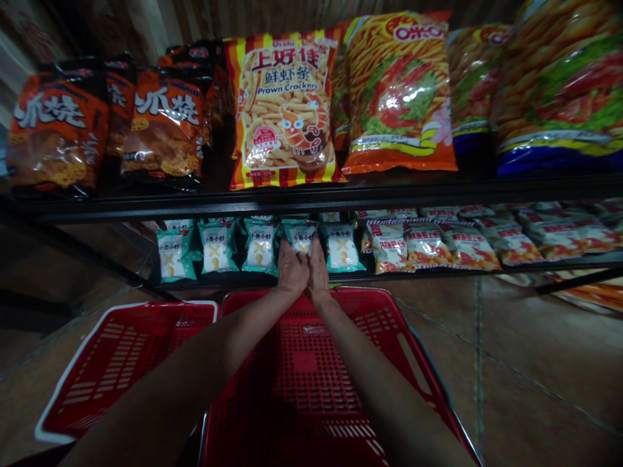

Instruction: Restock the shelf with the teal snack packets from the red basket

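Note:
On the lower shelf, both my hands are at a small teal-and-white snack bag point(298, 233). My left hand point(292, 271) is at the bag's left side, and my right hand point(318, 267) presses against its right side. Between them the bag stands upright in a row of matching bags, such as the one on the left point(261, 246) and the one on the right point(342, 248). The hands cover its lower part, and some fingertips are hard to see. Below my forearms sits a red shopping basket point(305, 360).
A second red basket point(126, 363) with a white rim stands at the left. The black upper shelf edge point(292, 202) runs just above my hands. Large prawn cracker bags point(287, 107) and orange snack bags point(163, 123) stand on it. Small red-and-white bags point(431, 243) fill the lower shelf's right.

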The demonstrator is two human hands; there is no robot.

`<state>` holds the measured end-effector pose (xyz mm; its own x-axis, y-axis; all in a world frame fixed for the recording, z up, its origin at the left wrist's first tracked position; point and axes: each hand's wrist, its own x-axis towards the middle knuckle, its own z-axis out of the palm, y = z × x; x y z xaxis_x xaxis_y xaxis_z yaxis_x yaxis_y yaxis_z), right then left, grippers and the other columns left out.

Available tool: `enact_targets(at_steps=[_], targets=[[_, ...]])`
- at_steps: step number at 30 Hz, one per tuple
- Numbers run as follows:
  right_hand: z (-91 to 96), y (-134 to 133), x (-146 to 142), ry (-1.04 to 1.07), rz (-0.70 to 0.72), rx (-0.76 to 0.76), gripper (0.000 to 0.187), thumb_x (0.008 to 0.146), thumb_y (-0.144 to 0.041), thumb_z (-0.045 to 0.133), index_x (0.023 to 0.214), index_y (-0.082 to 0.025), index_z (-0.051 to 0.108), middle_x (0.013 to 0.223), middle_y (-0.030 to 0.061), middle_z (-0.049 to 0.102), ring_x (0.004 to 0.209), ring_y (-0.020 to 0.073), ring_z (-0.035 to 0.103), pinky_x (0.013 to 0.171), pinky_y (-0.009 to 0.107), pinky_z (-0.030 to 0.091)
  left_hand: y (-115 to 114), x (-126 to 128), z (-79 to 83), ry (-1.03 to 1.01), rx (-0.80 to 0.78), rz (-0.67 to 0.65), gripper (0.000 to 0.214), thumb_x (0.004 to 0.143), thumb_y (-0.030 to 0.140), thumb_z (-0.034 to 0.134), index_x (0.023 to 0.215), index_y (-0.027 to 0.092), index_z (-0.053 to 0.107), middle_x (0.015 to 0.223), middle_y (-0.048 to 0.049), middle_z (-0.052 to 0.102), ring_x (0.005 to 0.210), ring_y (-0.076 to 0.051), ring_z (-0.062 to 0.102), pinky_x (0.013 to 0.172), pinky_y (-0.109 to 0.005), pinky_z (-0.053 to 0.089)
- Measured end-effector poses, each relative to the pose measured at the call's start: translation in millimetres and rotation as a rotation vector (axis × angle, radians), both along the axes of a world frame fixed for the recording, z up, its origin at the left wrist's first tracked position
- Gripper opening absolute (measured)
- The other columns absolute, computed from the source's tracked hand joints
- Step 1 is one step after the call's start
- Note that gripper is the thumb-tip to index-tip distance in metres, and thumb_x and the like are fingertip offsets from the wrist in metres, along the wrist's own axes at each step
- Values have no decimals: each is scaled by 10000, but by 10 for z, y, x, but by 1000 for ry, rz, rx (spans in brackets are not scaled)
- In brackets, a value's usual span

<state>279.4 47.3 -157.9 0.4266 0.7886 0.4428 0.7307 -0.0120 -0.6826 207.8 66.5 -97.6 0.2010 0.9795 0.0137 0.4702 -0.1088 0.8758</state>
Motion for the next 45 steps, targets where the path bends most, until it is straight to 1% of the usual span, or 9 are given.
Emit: enact_targets(at_steps=[4, 7, 11, 14, 20, 28, 35, 41, 45], targets=[[5, -9, 28, 12, 8, -46, 713, 906, -433, 429, 1490, -160, 123, 1469, 165, 351, 1374, 294, 331, 1086, 486, 366, -266, -137, -51, -51, 0, -14, 579, 887, 214, 350, 1426, 27, 251, 1495, -214, 316, 1413, -236, 259, 1171, -370, 208], [20, -20, 20, -18, 22, -51, 736, 892, -472, 434, 1481, -137, 145, 1465, 182, 361, 1364, 295, 343, 1082, 503, 358, -491, -300, -160, -75, -69, -100, 605, 871, 204, 370, 1437, 38, 238, 1535, -195, 234, 1433, -232, 195, 1181, -378, 173], [47, -36, -12, -67, 15, -9, 680, 913, -447, 374, 1461, -87, 193, 1456, 206, 370, 1377, 279, 323, 1097, 497, 334, -603, -418, -259, -102, -115, -128, 655, 836, 165, 399, 1455, 58, 215, 1550, -173, 205, 1438, -219, 171, 1187, -372, 154], [66, -31, -21, -59, -3, -26, 667, 910, -437, 371, 1457, -90, 211, 1454, 198, 377, 1377, 272, 323, 1100, 490, 334, -538, -380, -237, -128, -101, -121, 670, 810, 146, 433, 1448, 65, 246, 1533, -182, 249, 1430, -239, 203, 1184, -374, 176], [69, 5, -11, -49, -15, -26, 661, 904, -429, 355, 1446, -70, 234, 1425, 206, 408, 1355, 275, 358, 1101, 484, 334, -384, -284, -150, -131, -104, -95, 663, 818, 213, 484, 1416, 10, 282, 1466, -251, 347, 1378, -283, 330, 1157, -411, 250], [0, 4, -31, -88, -17, -32, 652, 911, -428, 357, 1456, -99, 214, 1430, 193, 402, 1348, 280, 360, 1080, 487, 363, -409, -341, -188, -97, -104, -118, 658, 791, 184, 498, 1401, 19, 312, 1472, -247, 338, 1390, -285, 304, 1168, -422, 219], [0, 6, -45, -85, -39, -39, 676, 904, -429, 397, 1473, -134, 180, 1477, 172, 333, 1389, 283, 285, 1090, 494, 345, -378, -355, -208, -18, -12, -148, 628, 825, 204, 452, 1405, 21, 299, 1506, -238, 272, 1424, -285, 214, 1176, -441, 210], [-43, -4, -24, -28, -12, -74, 651, 929, -416, 353, 1484, -156, 134, 1500, 167, 284, 1408, 277, 251, 1098, 488, 335, -285, -284, -113, 42, 144, -187, 543, 869, 186, 351, 1402, 81, 337, 1537, -156, 254, 1440, -241, 164, 1193, -412, 178], [-107, 8, -2, -39, 5, -40, 627, 942, -356, 329, 1495, -193, 83, 1492, 138, 287, 1411, 281, 244, 1097, 479, 341, -109, -179, -26, 111, 196, -170, 565, 842, 149, 364, 1402, 80, 330, 1535, -152, 260, 1443, -261, 141, 1194, -451, 158]])
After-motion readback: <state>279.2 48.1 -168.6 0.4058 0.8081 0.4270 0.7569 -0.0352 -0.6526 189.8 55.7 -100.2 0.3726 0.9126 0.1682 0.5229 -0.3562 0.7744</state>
